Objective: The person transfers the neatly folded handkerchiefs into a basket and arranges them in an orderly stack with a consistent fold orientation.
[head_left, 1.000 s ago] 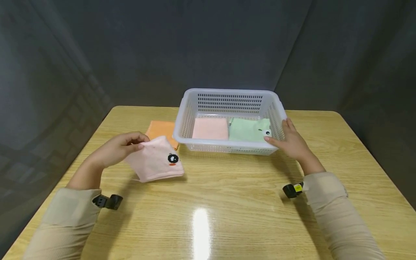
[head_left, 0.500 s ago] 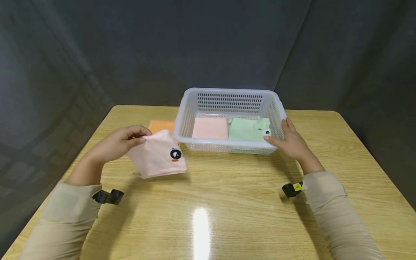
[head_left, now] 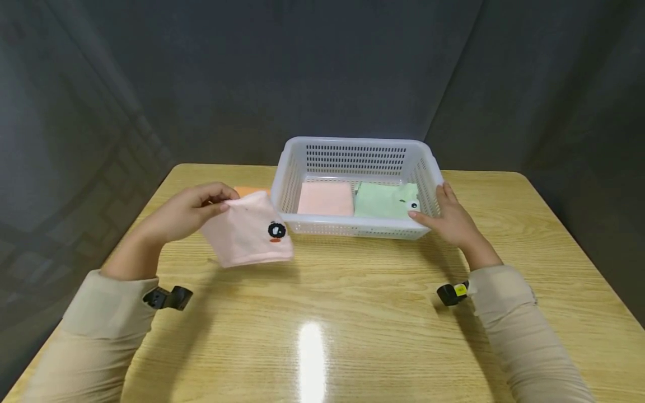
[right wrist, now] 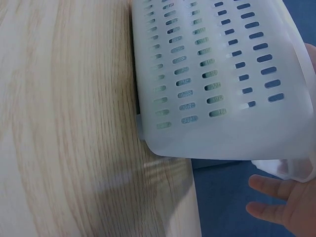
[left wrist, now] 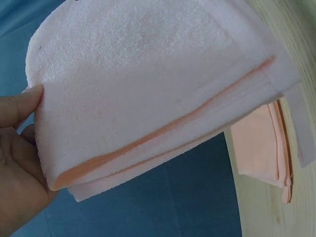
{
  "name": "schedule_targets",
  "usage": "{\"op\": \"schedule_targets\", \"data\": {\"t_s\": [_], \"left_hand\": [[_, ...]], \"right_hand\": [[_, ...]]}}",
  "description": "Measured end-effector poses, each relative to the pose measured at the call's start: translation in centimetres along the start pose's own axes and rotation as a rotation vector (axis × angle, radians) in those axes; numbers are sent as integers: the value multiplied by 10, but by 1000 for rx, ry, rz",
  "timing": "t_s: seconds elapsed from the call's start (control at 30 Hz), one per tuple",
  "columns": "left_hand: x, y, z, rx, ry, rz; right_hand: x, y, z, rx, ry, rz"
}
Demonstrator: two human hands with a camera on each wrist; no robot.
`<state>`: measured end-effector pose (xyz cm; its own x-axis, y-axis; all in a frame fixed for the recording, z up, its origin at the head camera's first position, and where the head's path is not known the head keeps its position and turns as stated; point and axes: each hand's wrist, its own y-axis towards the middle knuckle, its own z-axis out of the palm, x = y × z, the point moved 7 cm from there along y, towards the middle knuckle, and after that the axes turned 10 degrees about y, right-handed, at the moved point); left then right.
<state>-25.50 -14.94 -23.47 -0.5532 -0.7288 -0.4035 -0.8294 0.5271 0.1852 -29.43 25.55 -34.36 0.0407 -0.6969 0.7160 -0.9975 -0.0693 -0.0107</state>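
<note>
A folded pale pink towel with a black embroidered eye hangs from my left hand, which pinches its upper left corner between thumb and fingers. The left wrist view shows the layered folds of this towel and the thumb on its edge. My right hand grips the near right corner of a white plastic basket, thumb over the front rim and fingers along the right side. Inside the basket lie a folded pink towel and, beside it, a folded green towel with an eye.
Behind the held towel, left of the basket, an orange folded towel lies on the wooden table, mostly covered in the head view. The left wrist view shows this orange towel more fully. Dark curtains stand behind the table.
My left hand has risen and moved slightly right and away from me with the pink towel, which now covers more of the orange one. My right hand and the basket have stayed put.
</note>
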Motion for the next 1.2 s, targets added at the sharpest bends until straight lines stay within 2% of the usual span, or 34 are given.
{"op": "schedule_targets", "data": {"t_s": [0.33,0.73,1.0,1.2], "left_hand": [[-7,7,-1,6,31,14],[-19,10,-17,-36,91,5],[-25,14,-24,-127,75,37],[-28,18,-28,-178,71,22]], "right_hand": [[2,-1,0,8,1,-8],[1,0,0,8,17,-13],[0,0,1,12,10,-11],[0,1,-1,10,3,-14]]}}
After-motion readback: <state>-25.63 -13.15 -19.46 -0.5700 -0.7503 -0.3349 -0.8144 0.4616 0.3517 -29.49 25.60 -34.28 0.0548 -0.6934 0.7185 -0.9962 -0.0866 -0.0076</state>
